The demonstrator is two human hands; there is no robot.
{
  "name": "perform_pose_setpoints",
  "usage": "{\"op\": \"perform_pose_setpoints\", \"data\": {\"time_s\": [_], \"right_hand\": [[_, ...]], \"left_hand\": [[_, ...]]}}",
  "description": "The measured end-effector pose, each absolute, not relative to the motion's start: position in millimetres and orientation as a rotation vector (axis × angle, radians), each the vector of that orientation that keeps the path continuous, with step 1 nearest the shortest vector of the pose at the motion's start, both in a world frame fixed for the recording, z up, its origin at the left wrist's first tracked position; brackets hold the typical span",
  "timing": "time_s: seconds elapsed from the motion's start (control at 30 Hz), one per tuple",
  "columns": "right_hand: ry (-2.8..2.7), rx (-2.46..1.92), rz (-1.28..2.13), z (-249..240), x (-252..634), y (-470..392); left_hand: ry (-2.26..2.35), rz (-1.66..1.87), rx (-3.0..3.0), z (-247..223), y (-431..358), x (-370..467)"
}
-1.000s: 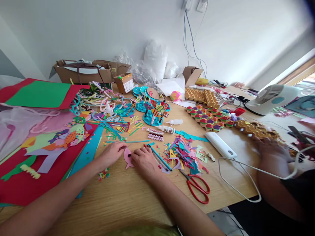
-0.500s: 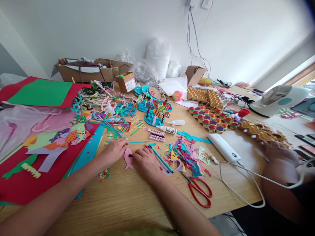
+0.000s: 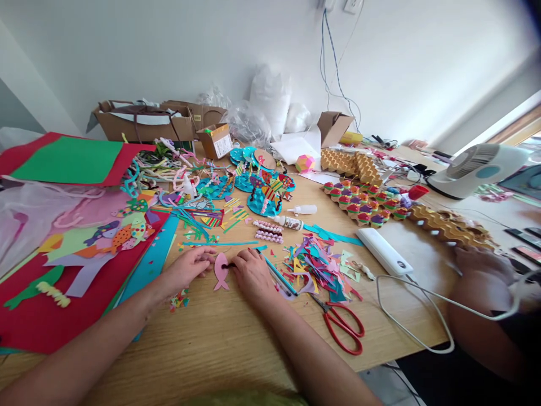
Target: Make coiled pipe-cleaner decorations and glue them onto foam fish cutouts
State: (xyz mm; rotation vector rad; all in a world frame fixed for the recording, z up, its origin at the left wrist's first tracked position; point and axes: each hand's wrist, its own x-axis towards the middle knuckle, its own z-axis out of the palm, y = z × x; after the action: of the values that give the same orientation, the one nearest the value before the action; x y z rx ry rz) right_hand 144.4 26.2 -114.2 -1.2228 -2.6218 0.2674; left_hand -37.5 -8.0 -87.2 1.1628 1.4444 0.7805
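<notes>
One pink fish lies near the front edge of the surface between the loosely parted left hand and the right hand, which pinches a dark strip at it, while boxes and bags line the back edge below a pale wall.

Illumination: bright, diffuse daylight, apparently from the window at far right. The wall is palest towards that side. Pale sheen noted on the table at right; soft shadow along the right forearm. Focus: fish clear in outline; co-worker's arm smeared. Distortion: wide-angle stretching towards the edges; upper right corner darkened.
</notes>
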Motion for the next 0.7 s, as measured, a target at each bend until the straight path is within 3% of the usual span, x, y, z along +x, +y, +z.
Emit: {"op": "perform_pose_setpoints", "data": {"time_s": [0.7], "right_hand": [[-2.430, -1.109, 0.321, -110, 145, 23]], "left_hand": [[1.207, 1.022, 0.875, -87, -19, -21]]}}
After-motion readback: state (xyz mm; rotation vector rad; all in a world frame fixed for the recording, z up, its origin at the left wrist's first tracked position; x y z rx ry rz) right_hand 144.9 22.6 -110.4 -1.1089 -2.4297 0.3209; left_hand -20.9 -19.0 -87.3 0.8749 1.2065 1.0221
